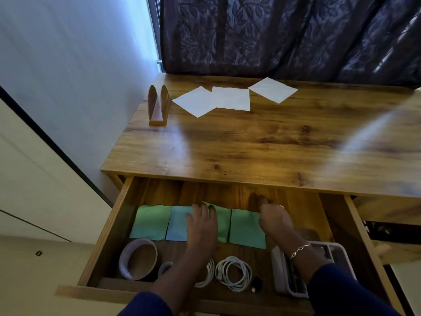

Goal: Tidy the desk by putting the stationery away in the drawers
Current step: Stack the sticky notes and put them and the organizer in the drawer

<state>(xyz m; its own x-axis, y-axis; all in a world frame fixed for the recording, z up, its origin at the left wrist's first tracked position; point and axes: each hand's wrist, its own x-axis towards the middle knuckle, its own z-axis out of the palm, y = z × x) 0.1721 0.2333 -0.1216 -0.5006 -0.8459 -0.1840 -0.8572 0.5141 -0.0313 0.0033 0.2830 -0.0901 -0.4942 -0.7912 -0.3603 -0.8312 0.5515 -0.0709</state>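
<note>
The wooden drawer (pixel 107 229) under the desk stands pulled open. Several green and blue paper pads (pixel 151 222) lie in a row across its back half. My left hand (pixel 201 226) rests flat on the middle pads, fingers spread. My right hand (pixel 274 221) sits at the right end of the row, fingers curled down at the edge of the rightmost green pad (pixel 245 229); whether it grips the pad is unclear. Three white paper sheets (pixel 214 100) lie on the desk top (pixel 250 144) at the back.
A wooden holder (pixel 158 106) stands at the desk's back left. In the drawer's front lie a tape roll (pixel 137 258), a smaller roll (pixel 165 267), coiled white cables (pixel 233 272), a small black object (pixel 257 284) and a white-grey tray (pixel 337 252). A dark curtain hangs behind the desk.
</note>
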